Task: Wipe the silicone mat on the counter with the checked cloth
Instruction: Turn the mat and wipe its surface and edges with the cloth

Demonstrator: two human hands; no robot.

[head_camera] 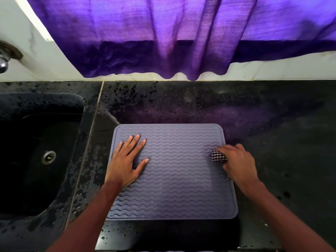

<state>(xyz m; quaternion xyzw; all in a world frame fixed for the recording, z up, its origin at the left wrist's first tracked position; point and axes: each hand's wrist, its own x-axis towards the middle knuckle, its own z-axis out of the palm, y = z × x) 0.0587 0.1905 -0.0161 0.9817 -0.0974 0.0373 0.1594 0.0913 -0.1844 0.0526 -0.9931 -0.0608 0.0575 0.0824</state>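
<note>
We see the right hand (236, 160) with its fingers curled round a bunched cloth (218, 156), holding it tight; the cloth is checked in black and white, and only a small wad of it shows past the knuckles; it is pressed down at the right edge of the mat (181, 184), about halfway along that side. The left hand (125, 160) lies flat on the left part of the mat, fingers straight and spread, palm down, gripping nothing.

The one mat is grey, roughly square with rounded corners and a raised rim; rows of fine wavy ridges cross it from side to side. It lies flat on the counter (272, 124), which is dark polished stone, speckled and dotted with water drops.

To the left, set into the same stone, we see one sink (23, 110), a deep dark basin with rounded corners; inside it shows a single round metal drain (48, 157). At the far left edge a shiny metal tap (3, 64) is partly in view; it juts from the white wall (54, 70). One purple curtain (163, 33) of thin woven fabric hangs in folds behind the counter; its wavy hem ends just above the stone.
</note>
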